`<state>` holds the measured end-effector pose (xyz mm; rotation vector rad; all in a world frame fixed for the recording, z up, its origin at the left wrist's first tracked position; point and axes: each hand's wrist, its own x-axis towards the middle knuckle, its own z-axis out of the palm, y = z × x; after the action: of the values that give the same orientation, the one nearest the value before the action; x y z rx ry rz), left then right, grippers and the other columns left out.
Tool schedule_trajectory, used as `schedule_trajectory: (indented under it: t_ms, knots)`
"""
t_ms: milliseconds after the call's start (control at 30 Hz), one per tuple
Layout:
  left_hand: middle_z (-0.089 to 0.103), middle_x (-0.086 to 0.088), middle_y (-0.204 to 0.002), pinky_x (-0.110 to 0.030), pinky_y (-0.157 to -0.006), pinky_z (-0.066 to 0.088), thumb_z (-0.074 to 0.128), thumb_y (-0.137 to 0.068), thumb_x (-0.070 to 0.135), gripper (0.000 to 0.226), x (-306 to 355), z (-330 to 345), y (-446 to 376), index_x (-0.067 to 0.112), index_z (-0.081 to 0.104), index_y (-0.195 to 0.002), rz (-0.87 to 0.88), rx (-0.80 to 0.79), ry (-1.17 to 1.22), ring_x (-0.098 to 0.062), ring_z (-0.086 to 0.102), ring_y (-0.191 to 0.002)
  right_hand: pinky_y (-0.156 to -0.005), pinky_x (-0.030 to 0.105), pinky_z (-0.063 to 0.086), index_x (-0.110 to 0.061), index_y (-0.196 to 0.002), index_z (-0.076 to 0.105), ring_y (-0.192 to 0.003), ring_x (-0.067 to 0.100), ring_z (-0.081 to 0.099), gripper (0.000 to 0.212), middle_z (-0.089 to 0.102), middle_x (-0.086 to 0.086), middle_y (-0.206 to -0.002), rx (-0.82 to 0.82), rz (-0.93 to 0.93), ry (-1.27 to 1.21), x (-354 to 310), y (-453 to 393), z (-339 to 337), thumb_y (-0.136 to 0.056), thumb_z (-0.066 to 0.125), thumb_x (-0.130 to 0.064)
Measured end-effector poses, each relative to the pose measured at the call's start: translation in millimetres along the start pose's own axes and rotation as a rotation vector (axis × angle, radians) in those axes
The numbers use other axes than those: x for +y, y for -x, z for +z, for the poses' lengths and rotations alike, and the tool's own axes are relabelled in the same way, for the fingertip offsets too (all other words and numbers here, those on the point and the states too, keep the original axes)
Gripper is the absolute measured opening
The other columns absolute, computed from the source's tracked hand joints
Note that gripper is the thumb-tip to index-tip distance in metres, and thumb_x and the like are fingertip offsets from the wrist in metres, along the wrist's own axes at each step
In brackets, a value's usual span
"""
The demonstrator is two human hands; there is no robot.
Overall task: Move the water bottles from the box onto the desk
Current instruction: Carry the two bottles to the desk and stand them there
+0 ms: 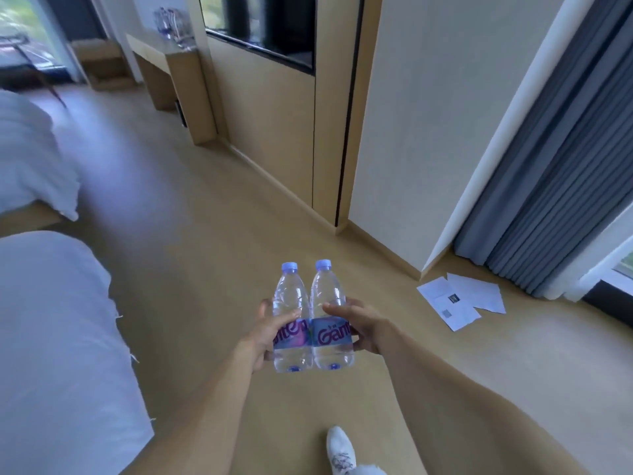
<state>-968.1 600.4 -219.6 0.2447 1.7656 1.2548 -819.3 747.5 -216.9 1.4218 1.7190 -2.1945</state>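
Wooden floor runs ahead to the desk at the far left — well apart from both upright, touching bottles: left hand grips the left bottle, right hand the right bottle.

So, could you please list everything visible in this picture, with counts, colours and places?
held water bottles: two, clear with blue caps and blue-purple labels, side by side in both hands
desk: one, light wood, far left by the wall
bottles on the desk: several, clear, blurred
beds: two, white, left
papers: a few, white, on the floor by the curtain
curtain: one, grey, right
shoe: one, white, bottom centre
left hand: grip round the left bottle
right hand: grip round the right bottle
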Motion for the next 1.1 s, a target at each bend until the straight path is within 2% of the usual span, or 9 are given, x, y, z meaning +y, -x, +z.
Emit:
schedule_trajectory:
  t_ms: [133,233,333,467,633,733,800,967,1100]
  knots:
    - [0.076,-0.002,-0.075,-0.041,-0.053,0.059,0.084,-0.079,0.035,0.054,46,-13,-46,0.028,0.054,-0.123,-0.005,0.115,0.064,-0.023,0.075,-0.065,-0.089,0.053,0.057,-0.029,-0.111,0.068,-0.092,0.024,0.072,0.040,0.074,0.004,-0.100,-0.100,-0.003,0.071,-63,-65,-3,-0.076,0.083,-0.040]
    - [0.076,-0.008,-0.089,-0.043,-0.061,0.060,0.084,-0.078,0.034,0.047,71,-27,-75,0.028,0.056,-0.116,-0.007,0.188,0.104,-0.027,0.075,-0.070,-0.090,0.052,0.056,-0.028,-0.114,0.066,-0.094,0.024,0.071,0.043,0.074,0.005,-0.104,-0.170,-0.008,0.141,-103,-110,5,-0.077,0.082,-0.042]
    - [0.077,-0.006,-0.086,-0.043,-0.067,0.054,0.085,-0.074,0.038,0.040,85,-48,-100,0.029,0.062,-0.107,-0.008,0.263,0.140,-0.028,0.074,-0.071,-0.090,0.051,0.056,-0.028,-0.117,0.064,-0.095,0.023,0.071,0.044,0.073,0.006,-0.107,-0.246,-0.005,0.205,-136,-148,23,-0.079,0.080,-0.042]
    - [0.077,-0.005,-0.089,-0.031,-0.059,0.048,0.086,-0.063,0.047,0.045,99,-86,-135,0.035,0.064,-0.101,-0.032,0.323,0.185,-0.027,0.073,-0.072,-0.097,0.052,0.053,-0.028,-0.118,0.063,-0.096,0.024,0.069,0.043,0.071,0.005,-0.108,-0.319,0.007,0.234,-174,-196,56,-0.080,0.079,-0.040]
    - [0.077,-0.009,-0.095,-0.044,-0.069,0.046,0.087,-0.059,0.048,0.050,121,-149,-200,0.040,0.062,-0.102,-0.039,0.379,0.209,-0.033,0.075,-0.087,-0.093,0.048,0.055,-0.026,-0.117,0.062,-0.090,0.022,0.068,0.041,0.070,0.003,-0.100,-0.360,0.004,0.267,-224,-268,108,-0.082,0.078,-0.039]
    - [0.077,-0.011,-0.094,-0.041,-0.067,0.045,0.085,-0.059,0.045,0.054,145,-196,-245,0.039,0.061,-0.107,-0.030,0.381,0.230,-0.033,0.073,-0.081,-0.086,0.045,0.055,-0.026,-0.114,0.062,-0.086,0.021,0.068,0.038,0.070,0.003,-0.096,-0.365,-0.017,0.266,-260,-314,146,-0.082,0.077,-0.039]
    - [0.077,-0.014,-0.090,-0.040,-0.063,0.042,0.083,-0.060,0.043,0.053,166,-228,-271,0.036,0.061,-0.108,-0.031,0.382,0.222,-0.029,0.067,-0.072,-0.090,0.048,0.055,-0.026,-0.115,0.061,-0.089,0.023,0.068,0.039,0.069,0.003,-0.098,-0.359,-0.016,0.266,-287,-343,172,-0.083,0.077,-0.039]
    - [0.073,-0.023,-0.101,-0.052,-0.070,0.049,0.082,-0.069,0.038,0.048,225,-307,-331,0.032,0.060,-0.111,-0.008,0.375,0.202,-0.031,0.065,-0.076,-0.093,0.052,0.054,-0.023,-0.118,0.061,-0.089,0.024,0.068,0.040,0.070,0.005,-0.101,-0.356,-0.025,0.249,-357,-405,233,-0.084,0.077,-0.037]
    - [0.075,-0.017,-0.095,-0.065,-0.079,0.054,0.084,-0.068,0.037,0.049,267,-355,-378,0.032,0.060,-0.111,0.001,0.391,0.149,-0.034,0.072,-0.078,-0.092,0.052,0.054,-0.022,-0.113,0.061,-0.086,0.024,0.068,0.035,0.069,0.004,-0.096,-0.344,-0.032,0.225,-408,-448,268,-0.084,0.077,-0.035]
